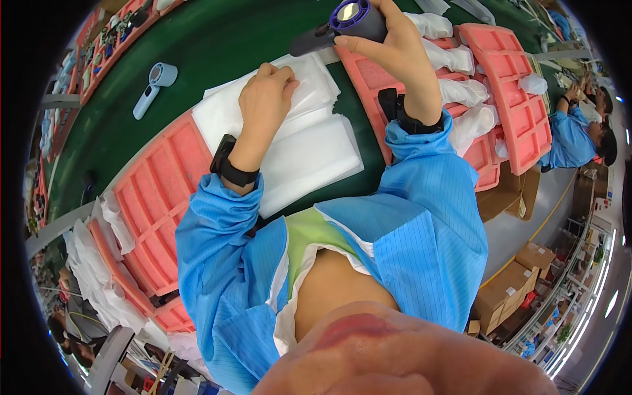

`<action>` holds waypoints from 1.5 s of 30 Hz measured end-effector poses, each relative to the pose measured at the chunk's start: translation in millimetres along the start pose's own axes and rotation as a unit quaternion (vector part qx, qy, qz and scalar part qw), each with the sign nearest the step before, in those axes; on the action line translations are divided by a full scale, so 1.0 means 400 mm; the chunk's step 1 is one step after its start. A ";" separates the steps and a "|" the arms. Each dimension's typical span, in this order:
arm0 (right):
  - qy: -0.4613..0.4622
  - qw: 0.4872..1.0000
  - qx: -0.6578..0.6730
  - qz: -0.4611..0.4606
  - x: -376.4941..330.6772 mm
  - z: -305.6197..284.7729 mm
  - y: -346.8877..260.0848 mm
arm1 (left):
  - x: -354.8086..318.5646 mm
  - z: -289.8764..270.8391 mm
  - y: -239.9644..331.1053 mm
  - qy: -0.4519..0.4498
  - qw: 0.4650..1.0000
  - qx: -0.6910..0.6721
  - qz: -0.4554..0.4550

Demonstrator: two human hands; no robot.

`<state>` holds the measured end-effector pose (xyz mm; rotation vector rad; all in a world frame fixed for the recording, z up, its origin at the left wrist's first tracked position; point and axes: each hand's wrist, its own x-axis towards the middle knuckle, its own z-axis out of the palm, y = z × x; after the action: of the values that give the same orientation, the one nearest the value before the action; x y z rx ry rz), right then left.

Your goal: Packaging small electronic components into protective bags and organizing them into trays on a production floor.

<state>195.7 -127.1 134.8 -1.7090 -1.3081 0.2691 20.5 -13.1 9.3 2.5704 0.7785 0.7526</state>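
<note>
My right hand (398, 49), at the top of the view, is closed around a dark grey hair dryer (359, 26) with a purple ring and a shiny disc on its round end. Its handle points left, over the green belt. My left hand (268, 95) rests on a stack of thin white bags (309, 85), fingers curled and pinching at the top sheet; the fingertips are partly hidden. A second pile of white bags (316, 161) lies nearer to me. On the green belt (191, 79) to the left lies a light blue hair dryer (157, 89).
Pink compartment trays flank me, one (155, 204) at left and another (507, 99) at right, where white-wrapped items (474, 125) lie. Co-workers in blue (569, 138) sit at the far right. Cardboard boxes (507, 296) stand on the floor at lower right.
</note>
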 end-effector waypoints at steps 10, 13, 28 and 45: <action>-0.041 0.997 0.061 -0.032 -0.015 0.002 -0.021 | 0.025 -0.122 -0.040 0.007 0.898 -0.412 -0.154; -0.053 0.990 0.116 -0.054 -0.022 0.022 -0.018 | 0.020 -0.154 -0.004 0.026 0.868 -0.471 -0.159; 0.020 0.954 0.006 -0.299 -0.039 0.210 0.031 | -0.010 -0.212 0.057 0.088 0.654 -0.736 -0.149; 0.136 0.963 0.031 -0.231 -0.032 0.188 0.060 | -0.027 -0.180 0.162 0.201 0.953 -0.203 0.100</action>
<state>156.9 -97.6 71.7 -1.2868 -1.4261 -0.1889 -2.5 -58.2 92.6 2.1651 0.4111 1.3724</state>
